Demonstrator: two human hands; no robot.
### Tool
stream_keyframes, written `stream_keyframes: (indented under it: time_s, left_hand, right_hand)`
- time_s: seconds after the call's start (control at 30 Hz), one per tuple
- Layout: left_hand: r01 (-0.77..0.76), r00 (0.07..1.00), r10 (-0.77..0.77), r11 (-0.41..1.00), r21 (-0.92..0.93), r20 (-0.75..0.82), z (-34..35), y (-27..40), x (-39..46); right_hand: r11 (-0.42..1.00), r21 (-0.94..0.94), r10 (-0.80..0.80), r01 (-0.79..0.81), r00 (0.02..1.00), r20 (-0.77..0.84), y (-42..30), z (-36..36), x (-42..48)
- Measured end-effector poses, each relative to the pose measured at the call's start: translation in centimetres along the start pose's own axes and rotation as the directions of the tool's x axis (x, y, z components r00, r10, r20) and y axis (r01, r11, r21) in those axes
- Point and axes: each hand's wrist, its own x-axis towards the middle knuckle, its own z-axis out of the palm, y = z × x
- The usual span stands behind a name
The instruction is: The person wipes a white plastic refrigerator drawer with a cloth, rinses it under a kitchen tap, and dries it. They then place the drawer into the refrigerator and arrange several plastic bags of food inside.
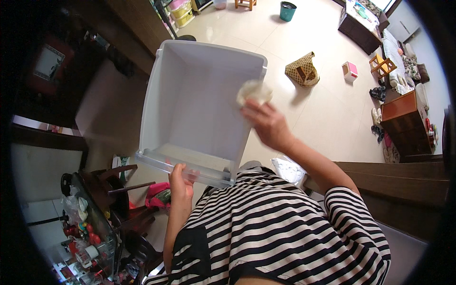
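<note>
A white plastic storage drawer with a clear front panel is held up before my body, its inside facing me. My left hand grips the clear panel at the near edge, the thumb on the outside and the fingers showing through the plastic. At the drawer's right wall, my right hand holds a pale, crumpled cloth. Hand and cloth are blurred, and I cannot tell whether the cloth touches the rim. Nothing large lies inside the drawer.
On the tiled floor beyond stand a patterned woven bag, a pink-and-white stool and a teal bucket. To the lower left is a cluttered table with dark chairs. A wooden cabinet stands right, near several shoes.
</note>
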Motion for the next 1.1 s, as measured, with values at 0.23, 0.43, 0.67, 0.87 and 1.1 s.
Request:
stream_keyframes:
  time_s: [0.23,0.43,0.67,0.87,1.1]
  left_hand:
    - [0.053,0.998,-0.054,0.998,-0.04,-0.039,-0.7,-0.7,0.7]
    - [0.072,0.996,-0.075,0.996,-0.047,-0.054,-1.5,-1.7,1.5]
    - [-0.117,0.993,0.121,0.975,0.187,-0.012,3.6,0.5,-1.0]
    - [-0.25,0.968,0.242,0.888,0.387,0.069,6.2,0.0,-1.9]
    - [-0.282,0.956,0.229,0.886,0.367,0.183,6.2,0.7,-2.4]
  right_hand:
    - [0.79,0.61,-0.325,-0.063,0.8,0.504,-4.6,0.8,-4.2]
    - [0.962,0.032,-0.27,0.27,0.939,0.215,4.2,1.6,-0.1]
    - [0.833,0.521,0.32,-0.184,0.929,-0.184,1.8,0.1,9.4]
    - [0.889,0.067,-0.457,0.452,0.885,0.092,-10.6,7.1,14.8]
    - [0.832,-0.16,-0.531,0.531,0.846,0.046,-5.4,8.9,15.1]
